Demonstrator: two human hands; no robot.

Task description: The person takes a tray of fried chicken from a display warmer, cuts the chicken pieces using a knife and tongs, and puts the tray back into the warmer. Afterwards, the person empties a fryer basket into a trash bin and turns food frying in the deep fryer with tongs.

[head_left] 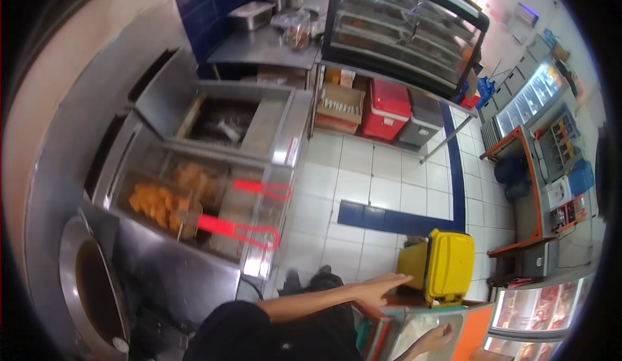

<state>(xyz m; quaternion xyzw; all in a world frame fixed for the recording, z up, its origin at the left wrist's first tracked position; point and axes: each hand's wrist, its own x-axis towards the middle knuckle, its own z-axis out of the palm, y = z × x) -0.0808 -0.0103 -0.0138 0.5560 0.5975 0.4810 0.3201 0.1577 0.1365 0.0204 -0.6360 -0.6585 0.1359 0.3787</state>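
Observation:
My left hand reaches out to the right with its fingers stretched, holding nothing, near the yellow bin. Lower down, my right hand is loosely open above a metal tray with whitish contents; no object shows in it. Left of my body stands a deep fryer. Two wire baskets with red handles, one nearer and one farther, sit in it. Golden-brown fried pieces fill the nearer basket, and more lie in the other. Neither hand touches the fryer.
A wide pan of dark oil stands at the lower left. Beyond the fryer are a steel counter and a glass display case, with a red cooler beneath. White floor tiles run between. Lit display fridges stand right.

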